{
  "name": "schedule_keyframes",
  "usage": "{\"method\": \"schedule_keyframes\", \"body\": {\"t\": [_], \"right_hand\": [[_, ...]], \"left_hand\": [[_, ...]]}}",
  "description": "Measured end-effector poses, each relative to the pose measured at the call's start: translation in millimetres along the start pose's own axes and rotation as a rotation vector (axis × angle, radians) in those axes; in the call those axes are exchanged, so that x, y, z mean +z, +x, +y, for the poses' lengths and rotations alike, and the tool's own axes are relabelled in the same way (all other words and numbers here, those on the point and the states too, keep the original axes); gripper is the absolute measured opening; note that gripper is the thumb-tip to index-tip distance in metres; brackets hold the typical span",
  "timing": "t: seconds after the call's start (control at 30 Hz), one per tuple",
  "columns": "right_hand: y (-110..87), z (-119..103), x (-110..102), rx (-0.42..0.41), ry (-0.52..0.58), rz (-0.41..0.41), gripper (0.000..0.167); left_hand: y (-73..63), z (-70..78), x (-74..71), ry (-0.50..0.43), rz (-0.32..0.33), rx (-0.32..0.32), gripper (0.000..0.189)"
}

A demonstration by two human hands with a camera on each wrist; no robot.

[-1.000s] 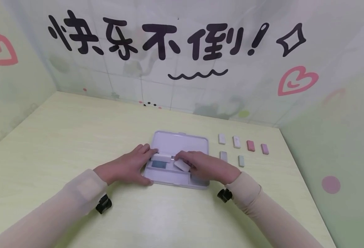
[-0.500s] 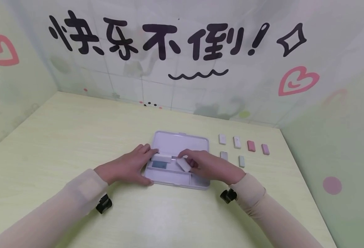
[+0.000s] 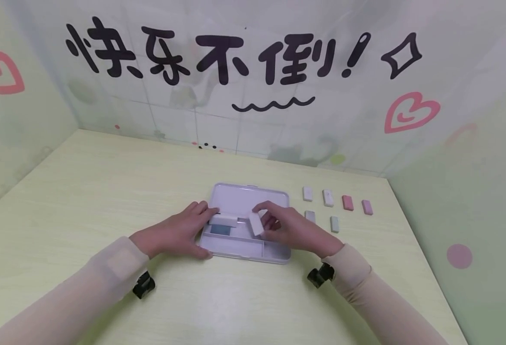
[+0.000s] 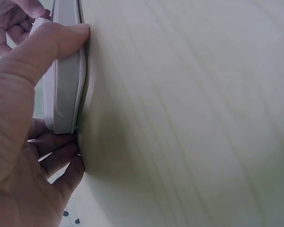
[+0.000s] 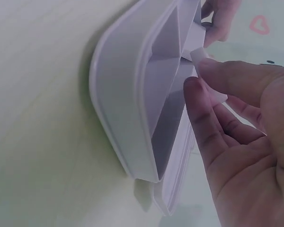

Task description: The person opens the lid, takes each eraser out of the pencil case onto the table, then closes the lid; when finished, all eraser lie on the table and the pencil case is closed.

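Observation:
An opened pale lilac pencil case (image 3: pixel 248 196) lies on the table, its lid laid back on the far side. My left hand (image 3: pixel 175 235) grips its left end, thumb at the front edge and fingers at the far side, as the left wrist view shows. Between thumb and fingertips, my right hand (image 3: pixel 293 230) pinches a white eraser (image 3: pixel 256 224), tilted above the case's compartments. Another white eraser-like block (image 3: pixel 224 220) and a blue-grey block (image 3: pixel 220 230) sit inside, in the left part. The right wrist view has the held eraser (image 5: pixel 198 55) partly covered by fingers.
Right of the case, several small erasers lie in two rows, among them a red one (image 3: pixel 348 202), a purple one (image 3: pixel 367 207) and a pale green one (image 3: pixel 334 224). Printed wall panels (image 3: pixel 244 129) border the table (image 3: pixel 218 306) behind and on both sides.
My right hand has turned and lifted the white eraser, which lay flatter over the compartment before and now stands more upright. The left hand and the case have stayed in place.

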State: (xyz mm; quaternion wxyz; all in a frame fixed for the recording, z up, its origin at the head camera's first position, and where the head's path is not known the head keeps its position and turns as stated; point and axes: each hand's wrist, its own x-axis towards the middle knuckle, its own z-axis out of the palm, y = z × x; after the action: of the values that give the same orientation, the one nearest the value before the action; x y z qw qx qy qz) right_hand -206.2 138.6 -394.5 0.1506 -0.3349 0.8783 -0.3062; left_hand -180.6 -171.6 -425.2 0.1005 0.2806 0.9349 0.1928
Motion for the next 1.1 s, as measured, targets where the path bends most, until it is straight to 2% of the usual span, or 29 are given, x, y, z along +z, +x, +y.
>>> {"method": "schedule_keyframes", "body": {"t": [0.2, 0.4, 0.77, 1.1], "right_hand": [[-2.1, 3.4, -0.6, 0.03, 0.123, 0.072, 0.055], [-7.9, 7.9, -3.5, 0.051, 0.217, 0.082, 0.055], [-28.7, 24.6, -14.7, 0.105, 0.232, 0.122, 0.052], [-64.4, 49.6, -32.8, 0.182, 0.224, 0.155, 0.053]], "left_hand": [[-0.5, -1.2, 0.5, 0.001, 0.008, 0.007, 0.1], [-1.5, -1.0, -0.4, 0.0, 0.01, 0.009, 0.1], [-0.3, 2.9, -1.7, -0.003, -0.007, -0.006, 0.099], [-0.8, 5.0, -2.0, -0.007, -0.018, -0.03, 0.099]]}}
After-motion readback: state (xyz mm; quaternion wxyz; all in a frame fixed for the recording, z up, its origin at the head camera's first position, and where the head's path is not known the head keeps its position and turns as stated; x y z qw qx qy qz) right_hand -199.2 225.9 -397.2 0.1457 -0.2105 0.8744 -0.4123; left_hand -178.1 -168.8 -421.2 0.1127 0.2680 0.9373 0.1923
